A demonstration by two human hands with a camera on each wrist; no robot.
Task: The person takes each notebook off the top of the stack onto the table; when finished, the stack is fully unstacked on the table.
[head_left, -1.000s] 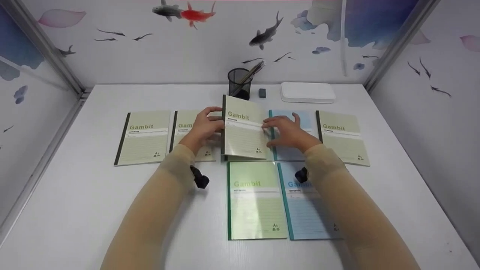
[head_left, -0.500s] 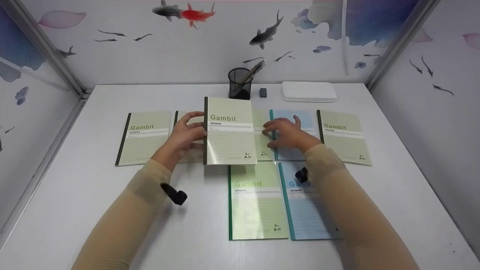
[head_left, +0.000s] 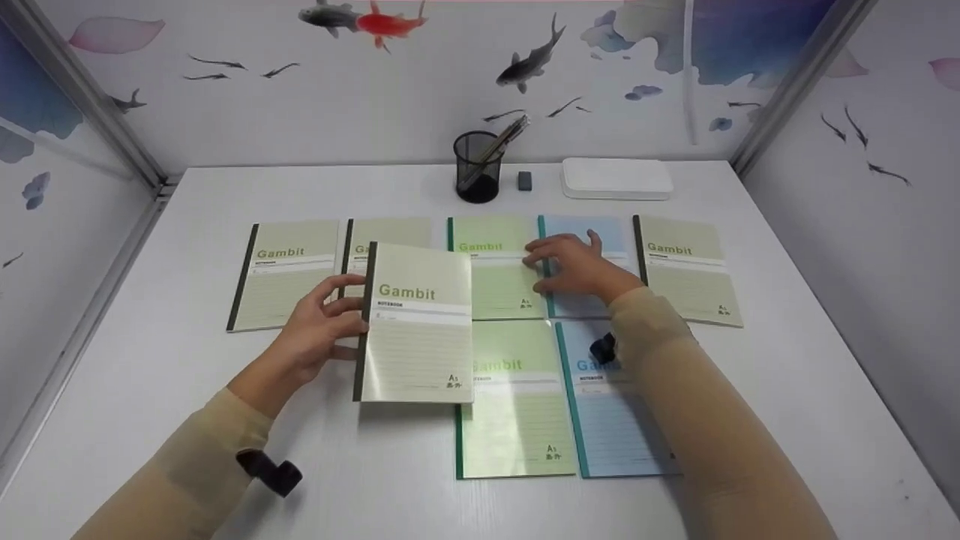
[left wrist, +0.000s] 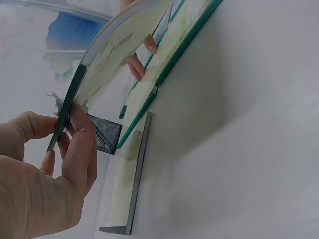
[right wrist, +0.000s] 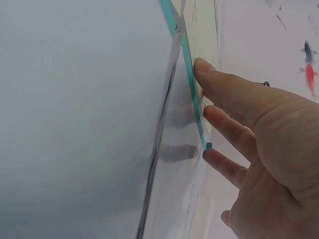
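My left hand [head_left: 315,330] pinches the black spine of a beige notebook [head_left: 420,337], thumb and fingers on opposite faces in the left wrist view. The notebook is raised over the table and overlaps a green notebook [head_left: 517,435] in the front row. My right hand [head_left: 574,266] hovers over a blue notebook [head_left: 566,226] in the back row. Its loosely bent fingertips are right at the right edge of a back-row green notebook [head_left: 484,292]. In the right wrist view, thumb and fingers stay spread at that edge, around nothing.
More beige notebooks lie in the back row: one far left [head_left: 289,289], one beside it [head_left: 409,232], one far right [head_left: 686,281]. A second blue notebook [head_left: 619,442] lies in front. Behind stand a mesh pen cup [head_left: 478,176], an eraser [head_left: 525,181] and a white case [head_left: 616,180].
My left hand has carried the beige notebook off the back-row green one, leftward and toward me. That green notebook now shows in full. My right hand has stayed in place.
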